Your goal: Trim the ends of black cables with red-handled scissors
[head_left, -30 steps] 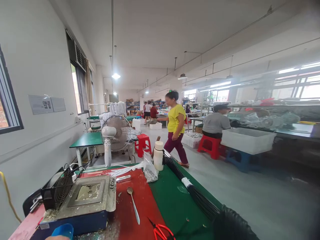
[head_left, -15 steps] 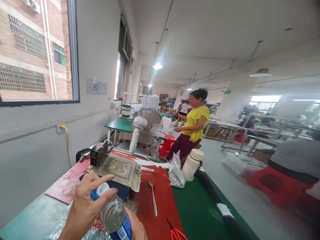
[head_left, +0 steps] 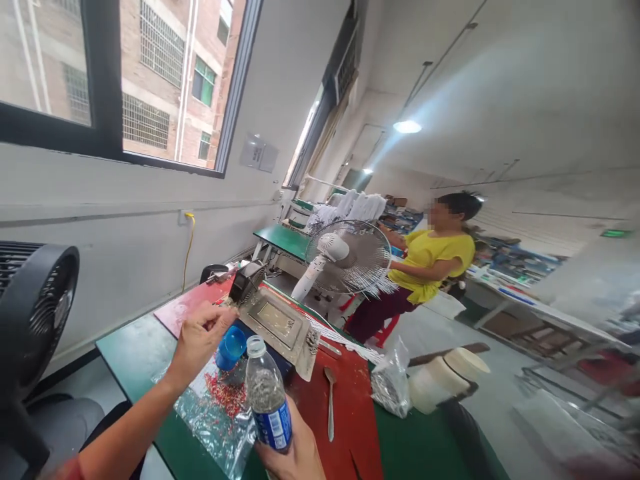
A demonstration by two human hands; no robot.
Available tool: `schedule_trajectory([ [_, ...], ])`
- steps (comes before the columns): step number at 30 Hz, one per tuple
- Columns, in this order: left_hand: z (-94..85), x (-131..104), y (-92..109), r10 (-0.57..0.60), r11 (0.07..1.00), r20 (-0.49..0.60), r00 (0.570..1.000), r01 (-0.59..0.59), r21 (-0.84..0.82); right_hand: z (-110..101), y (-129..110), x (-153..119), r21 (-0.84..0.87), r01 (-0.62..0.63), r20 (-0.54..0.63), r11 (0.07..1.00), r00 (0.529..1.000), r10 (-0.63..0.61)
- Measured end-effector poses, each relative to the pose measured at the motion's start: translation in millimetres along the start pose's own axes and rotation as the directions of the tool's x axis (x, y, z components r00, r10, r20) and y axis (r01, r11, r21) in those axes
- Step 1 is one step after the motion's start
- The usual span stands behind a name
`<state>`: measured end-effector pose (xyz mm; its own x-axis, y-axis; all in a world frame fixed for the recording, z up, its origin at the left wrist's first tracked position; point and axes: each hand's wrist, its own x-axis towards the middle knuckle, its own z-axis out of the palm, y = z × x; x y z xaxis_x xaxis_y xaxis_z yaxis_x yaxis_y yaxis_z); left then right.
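My right hand (head_left: pixel 299 443) is wrapped round a clear plastic bottle (head_left: pixel 265 385) with a blue label, which stands nearly upright over the table. Its mouth appears uncapped, and greyish contents show inside. To the left, my left hand (head_left: pixel 203 339) is raised with thumb and fingers pinched together; what they hold, if anything, is hidden. Just below those fingers sits a small blue cup (head_left: pixel 231 348). Red bits (head_left: pixel 226 395) lie heaped on a clear plastic bag (head_left: pixel 216 437) beside the bottle.
A spoon (head_left: pixel 330 405) lies on the red mat (head_left: pixel 353 393). Behind stands a metal-topped device (head_left: pixel 274 319). A bag of small pieces (head_left: pixel 393 383) and a cream container (head_left: pixel 440 381) stand right. A white fan (head_left: pixel 345 257) and a person in yellow (head_left: pixel 440 257) are beyond; a black fan (head_left: pixel 37 307) is left.
My left hand has moved away from the bottle top, where it gripped a white round cap. The bottle has come more upright, its mouth now in sight. The view has swung left and tilted.
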<state>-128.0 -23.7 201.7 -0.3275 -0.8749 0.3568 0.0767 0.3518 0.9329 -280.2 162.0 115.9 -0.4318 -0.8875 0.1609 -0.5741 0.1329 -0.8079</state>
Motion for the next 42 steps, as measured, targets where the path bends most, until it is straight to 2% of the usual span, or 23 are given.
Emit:
schedule_trajectory([
  [3, -20.7, -9.3, -27.6, -0.145, 0.989, -0.067, 0.987, 0.141, -0.054, -4.1, 0.2, 3.2, -0.088, -0.051, 0.012, 0.995, 0.999, 0.052],
  [6, -38.8, -31.7, -54.7, -0.300, 0.953, -0.102, 0.949, 0.292, -0.084, -9.8, 1.0, 9.0, -0.214, -0.083, 0.043, 0.973, 0.995, 0.094],
  [10, -55.6, -65.7, -76.5, -0.522, 0.838, -0.019, 0.853, 0.508, -0.200, -12.7, 10.0, 16.4, -0.350, -0.112, 0.064, 0.930, 0.988, 0.144],
  [13, -64.6, -83.2, -81.3, -0.595, 0.762, 0.041, 0.803, 0.580, -0.288, -11.6, 18.0, 20.5, -0.408, -0.135, 0.095, 0.903, 0.977, 0.189],
  [17, -72.3, -96.1, -84.0, -0.628, 0.724, 0.059, 0.776, 0.611, -0.322, -8.0, 23.3, 22.9, -0.479, -0.164, 0.091, 0.862, 0.968, 0.235],
  [22, -72.5, -104.7, -88.5, -0.674, 0.649, 0.046, 0.737, 0.621, -0.439, -4.6, 26.0, 22.7, -0.553, -0.166, 0.050, 0.816, 0.971, 0.232],
  [24, -71.0, -106.4, -87.7, -0.695, 0.619, 0.052, 0.717, 0.633, -0.466, -6.3, 24.4, 23.1, -0.558, -0.170, 0.051, 0.812, 0.970, 0.238],
  [31, -66.0, -109.0, -81.3, -0.718, 0.543, 0.070, 0.692, 0.620, -0.567, -14.6, 16.2, 24.5, -0.534, -0.130, 0.120, 0.836, 0.967, 0.227],
  [35, -63.7, -109.4, -81.0, -0.715, 0.509, 0.096, 0.692, 0.610, -0.607, -11.9, 20.7, 22.7, -0.576, -0.146, 0.053, 0.805, 0.975, 0.214],
  [42, -65.3, -111.3, -76.0, -0.693, 0.504, 0.128, 0.709, 0.603, -0.618, -13.5, 23.6, 23.5, -0.628, -0.172, 0.049, 0.759, 0.965, 0.259],
])
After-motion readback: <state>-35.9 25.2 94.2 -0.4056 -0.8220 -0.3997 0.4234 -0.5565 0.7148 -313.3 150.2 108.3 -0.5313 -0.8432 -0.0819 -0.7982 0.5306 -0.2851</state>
